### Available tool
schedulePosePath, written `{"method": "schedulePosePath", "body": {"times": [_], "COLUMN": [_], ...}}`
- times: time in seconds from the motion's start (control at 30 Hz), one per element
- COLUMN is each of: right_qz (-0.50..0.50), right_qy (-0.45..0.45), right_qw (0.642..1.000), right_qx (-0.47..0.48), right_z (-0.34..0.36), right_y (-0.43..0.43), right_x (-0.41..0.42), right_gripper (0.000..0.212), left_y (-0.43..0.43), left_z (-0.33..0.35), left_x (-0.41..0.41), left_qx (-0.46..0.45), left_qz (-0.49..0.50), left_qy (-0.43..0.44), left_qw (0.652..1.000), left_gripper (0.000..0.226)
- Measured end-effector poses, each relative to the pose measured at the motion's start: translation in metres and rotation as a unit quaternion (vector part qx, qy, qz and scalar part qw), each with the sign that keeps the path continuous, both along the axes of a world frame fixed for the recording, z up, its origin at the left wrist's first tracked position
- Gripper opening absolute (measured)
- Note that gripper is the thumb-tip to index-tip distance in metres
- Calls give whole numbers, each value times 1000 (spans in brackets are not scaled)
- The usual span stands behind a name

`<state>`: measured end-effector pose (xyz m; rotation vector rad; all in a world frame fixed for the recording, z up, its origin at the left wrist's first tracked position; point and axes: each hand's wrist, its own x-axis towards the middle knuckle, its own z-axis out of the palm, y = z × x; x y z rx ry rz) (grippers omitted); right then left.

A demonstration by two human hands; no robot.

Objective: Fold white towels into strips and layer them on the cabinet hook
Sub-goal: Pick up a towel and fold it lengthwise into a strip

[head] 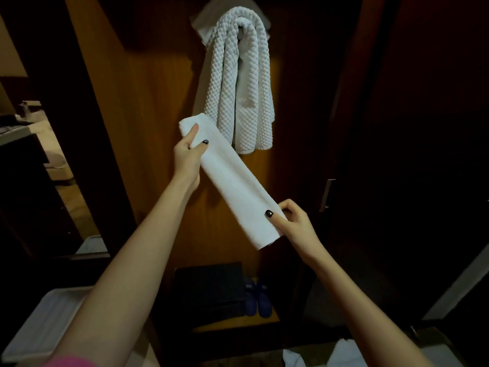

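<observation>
A smooth white towel folded into a long strip point(231, 178) stretches diagonally in front of the wooden cabinet panel. My left hand point(189, 158) pinches its upper left end, thumb on top. My right hand point(292, 225) pinches its lower right end, thumb on the cloth. Above, a waffle-textured white towel point(239, 83) hangs in doubled strips from the cabinet hook, which is hidden under the cloth. Another white cloth point(203, 27) shows behind it at the top.
A dark box point(209, 290) and a pair of blue slippers point(258, 298) sit on the cabinet floor. A white tray point(39, 321) lies at the lower left. More white cloth point(344, 353) shows at the bottom edge. A dark door with a metal handle point(326, 194) stands at the right.
</observation>
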<state>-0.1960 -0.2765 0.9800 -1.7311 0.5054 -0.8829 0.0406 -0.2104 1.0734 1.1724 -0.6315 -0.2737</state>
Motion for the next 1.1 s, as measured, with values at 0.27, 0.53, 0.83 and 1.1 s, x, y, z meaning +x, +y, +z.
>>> {"method": "schedulePosePath", "body": {"times": [0.27, 0.53, 0.83, 1.1], "right_qz": [123, 89, 42, 95], "right_qy": [87, 107, 128, 55], "right_qw": [988, 990, 988, 992], "right_qx": [12, 15, 77, 67], "right_z": [3, 2, 25, 89], "right_y": [8, 12, -28, -69], "right_x": [-3, 2, 0, 8], "right_gripper": [17, 23, 30, 24], "left_y": [-1, 4, 19, 31], "left_z": [-2, -2, 0, 47], "left_x": [2, 9, 26, 46], "left_qx": [17, 1, -50, -90], "left_qz": [-4, 0, -72, -71], "left_qy": [12, 26, 70, 25], "left_qw": [1000, 1000, 994, 993], "left_gripper": [50, 50, 56, 47]}}
